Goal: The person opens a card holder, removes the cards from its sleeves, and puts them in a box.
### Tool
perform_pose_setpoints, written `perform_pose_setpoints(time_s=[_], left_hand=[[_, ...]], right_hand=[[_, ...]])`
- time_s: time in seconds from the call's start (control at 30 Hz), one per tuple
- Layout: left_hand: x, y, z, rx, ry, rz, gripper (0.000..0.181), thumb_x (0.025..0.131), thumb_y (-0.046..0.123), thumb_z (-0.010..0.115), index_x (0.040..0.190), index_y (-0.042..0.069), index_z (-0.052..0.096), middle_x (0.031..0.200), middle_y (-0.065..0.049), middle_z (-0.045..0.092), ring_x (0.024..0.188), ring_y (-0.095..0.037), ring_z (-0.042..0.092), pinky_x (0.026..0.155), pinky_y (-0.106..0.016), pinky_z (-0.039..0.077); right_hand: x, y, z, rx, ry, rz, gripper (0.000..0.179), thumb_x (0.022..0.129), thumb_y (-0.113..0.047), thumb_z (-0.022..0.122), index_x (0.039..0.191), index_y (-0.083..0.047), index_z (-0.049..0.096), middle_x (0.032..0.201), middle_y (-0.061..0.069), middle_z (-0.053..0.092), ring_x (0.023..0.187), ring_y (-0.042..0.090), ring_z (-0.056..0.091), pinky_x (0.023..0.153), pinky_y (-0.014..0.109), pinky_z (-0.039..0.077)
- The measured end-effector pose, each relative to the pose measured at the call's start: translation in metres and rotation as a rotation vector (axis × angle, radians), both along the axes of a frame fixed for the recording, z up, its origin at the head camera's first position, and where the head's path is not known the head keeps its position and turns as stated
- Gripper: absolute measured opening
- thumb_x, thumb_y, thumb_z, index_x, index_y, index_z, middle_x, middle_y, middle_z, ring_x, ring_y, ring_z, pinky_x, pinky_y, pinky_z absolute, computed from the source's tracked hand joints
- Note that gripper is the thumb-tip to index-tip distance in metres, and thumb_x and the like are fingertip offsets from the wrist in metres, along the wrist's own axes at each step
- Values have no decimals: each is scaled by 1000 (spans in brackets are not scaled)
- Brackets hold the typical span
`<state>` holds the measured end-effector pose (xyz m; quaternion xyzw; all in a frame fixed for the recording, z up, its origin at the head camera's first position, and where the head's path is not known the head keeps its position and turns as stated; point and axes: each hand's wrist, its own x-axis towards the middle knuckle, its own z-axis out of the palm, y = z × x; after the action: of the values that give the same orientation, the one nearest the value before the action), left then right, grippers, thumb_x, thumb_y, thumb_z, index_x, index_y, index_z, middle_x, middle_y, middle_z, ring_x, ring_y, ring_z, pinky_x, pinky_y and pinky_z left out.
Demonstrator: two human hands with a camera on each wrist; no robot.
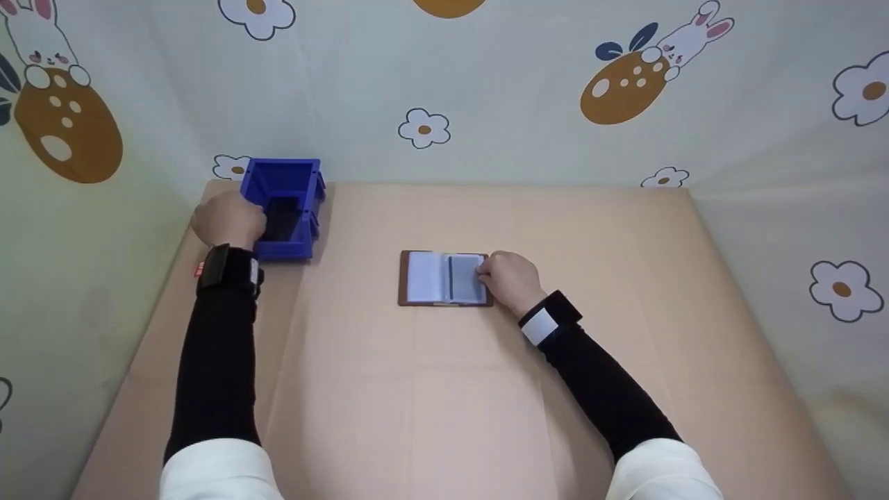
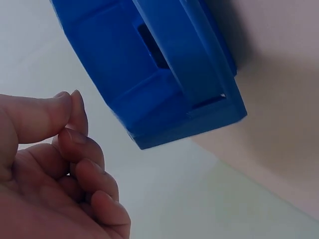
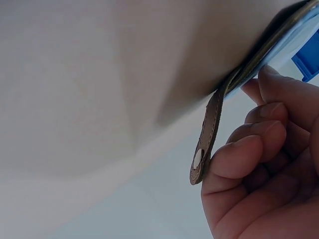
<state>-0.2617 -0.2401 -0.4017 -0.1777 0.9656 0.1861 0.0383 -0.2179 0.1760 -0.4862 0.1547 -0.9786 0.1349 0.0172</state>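
Observation:
An open brown card holder [image 1: 404, 279] with clear sleeves lies on the table. My right hand [image 1: 512, 281] is at its right edge, thumb and index finger pinching the edge; the other fingers are curled. A brown snap strap [image 3: 208, 134] sticks out beside those fingers in the right wrist view. At the left, my left hand [image 1: 229, 219] is beside the blue bin [image 1: 288, 251]. Its fingers are curled, with the thumb against the index finger and nothing visible between them in the left wrist view. Something flat and dark [image 1: 281, 219] lies inside the bin.
The bin stands at the table's back left corner, close to the patterned curtain [image 1: 361, 90]. Curtain also borders both sides of the tan table [image 1: 361, 389]. A small red tag [image 1: 199, 269] shows by the left wrist.

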Motion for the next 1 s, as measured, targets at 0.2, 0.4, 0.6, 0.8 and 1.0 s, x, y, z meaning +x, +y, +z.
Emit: perform_pose_setpoints(time_s=[0.2, 0.4, 0.6, 0.8, 1.0], left_hand=[[4, 14, -2, -8, 78, -43, 34, 99, 24, 53, 80, -3, 61, 98, -25, 65, 107, -50, 54, 92, -61, 40], [9, 26, -4, 36, 167, -118, 46, 99, 24, 54, 58, 9, 43, 56, -1, 40, 80, -37, 54, 84, -57, 41], [13, 50, -5, 47, 209, -182, 38, 98, 22, 55, 64, 5, 55, 66, -8, 55, 86, -38, 54, 86, -56, 39], [17, 80, -16, 85, 263, -261, 25, 94, 18, 60, 77, 1, 67, 80, -14, 66, 86, -37, 57, 84, -53, 41], [25, 113, -32, 154, 325, -372, 15, 89, 13, 66, 89, 2, 76, 93, -14, 73, 95, -38, 64, 92, -52, 42]], right_hand=[[0, 1, -1, -8, 8, 3, 11, 86, -12, 76, 97, -11, 80, 89, 8, 72, 82, 27, 68, 71, 42, 54], [1, 2, -1, -8, 8, 1, 13, 86, -12, 76, 98, -12, 80, 92, 7, 72, 86, 26, 69, 73, 41, 54], [1, 2, 0, -6, 1, -2, 13, 87, -12, 76, 99, -12, 80, 94, 7, 73, 87, 26, 69, 74, 41, 54], [1, 1, 0, 1, -1, -1, 13, 87, -13, 75, 99, -12, 80, 93, 8, 72, 86, 27, 69, 74, 42, 54], [1, 1, -1, -5, 5, 3, 12, 87, -12, 75, 98, -12, 80, 92, 7, 72, 87, 27, 68, 74, 41, 54]])
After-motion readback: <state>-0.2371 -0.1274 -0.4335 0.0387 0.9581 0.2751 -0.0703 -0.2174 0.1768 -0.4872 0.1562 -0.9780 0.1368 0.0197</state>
